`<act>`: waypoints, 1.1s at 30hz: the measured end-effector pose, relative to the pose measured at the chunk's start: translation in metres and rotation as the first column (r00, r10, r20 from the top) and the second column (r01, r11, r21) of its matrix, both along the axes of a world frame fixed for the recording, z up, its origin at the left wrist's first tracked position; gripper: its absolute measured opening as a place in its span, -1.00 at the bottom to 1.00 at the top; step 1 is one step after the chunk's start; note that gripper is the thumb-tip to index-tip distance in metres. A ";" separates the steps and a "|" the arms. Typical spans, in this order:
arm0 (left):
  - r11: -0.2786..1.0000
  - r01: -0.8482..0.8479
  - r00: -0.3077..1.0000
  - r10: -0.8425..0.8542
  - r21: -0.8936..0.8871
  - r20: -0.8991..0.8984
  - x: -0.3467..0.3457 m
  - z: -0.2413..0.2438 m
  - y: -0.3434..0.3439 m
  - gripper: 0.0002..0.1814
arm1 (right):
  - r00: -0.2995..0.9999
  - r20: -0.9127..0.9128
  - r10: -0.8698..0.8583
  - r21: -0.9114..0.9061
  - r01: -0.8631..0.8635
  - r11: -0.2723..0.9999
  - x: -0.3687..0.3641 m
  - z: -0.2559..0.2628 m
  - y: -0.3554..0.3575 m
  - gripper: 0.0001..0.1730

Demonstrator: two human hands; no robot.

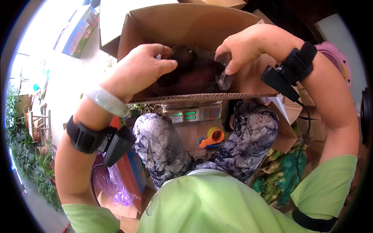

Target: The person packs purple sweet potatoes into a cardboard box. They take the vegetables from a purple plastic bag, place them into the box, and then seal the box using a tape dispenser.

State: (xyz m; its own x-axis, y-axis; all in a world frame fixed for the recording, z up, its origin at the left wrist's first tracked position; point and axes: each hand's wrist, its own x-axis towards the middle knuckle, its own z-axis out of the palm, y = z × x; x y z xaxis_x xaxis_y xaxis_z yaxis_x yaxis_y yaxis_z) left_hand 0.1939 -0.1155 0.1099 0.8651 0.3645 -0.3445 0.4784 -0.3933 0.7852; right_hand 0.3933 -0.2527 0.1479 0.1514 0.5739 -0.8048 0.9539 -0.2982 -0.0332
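Observation:
An open cardboard box (192, 17) stands before me, on or just behind a digital scale (195, 113) with lit green displays. Inside lies a clear plastic bag (224, 81) around dark reddish-purple things (198, 72), too shaded to name. My left hand (151, 62) is over the box's left side, thumb and fingers apart, with a bit of plastic between them; its grip is unclear. At the box's right side my right hand (239, 49) has its fingers curled at the edge of the bag; whether they pinch it cannot be told.
An orange tape dispenser (214, 138) lies between my knees, below the scale. Long green-and-pale vegetables (272, 174) with green netting (293, 174) are at the lower right. Purple plastic (116, 180) and a red box panel (131, 171) are at the lower left. Leafy plants (23, 145) stand far left.

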 end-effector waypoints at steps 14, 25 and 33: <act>0.923 0.151 0.988 -0.127 0.354 -0.091 0.001 -0.016 -0.007 -0.40 | 0.993 -0.098 -0.065 0.031 0.069 0.997 -0.013 -0.008 -0.020 -0.28; 0.956 0.137 0.990 -0.144 0.261 0.006 0.000 -0.007 -0.005 -0.50 | 0.982 -0.127 -0.138 0.023 0.142 0.990 -0.004 -0.005 -0.014 -0.29; 0.993 0.113 0.992 -0.115 0.039 0.060 -0.005 0.008 -0.006 -0.62 | 0.963 -0.107 -0.247 -0.178 0.226 0.958 0.002 -0.011 0.010 -0.22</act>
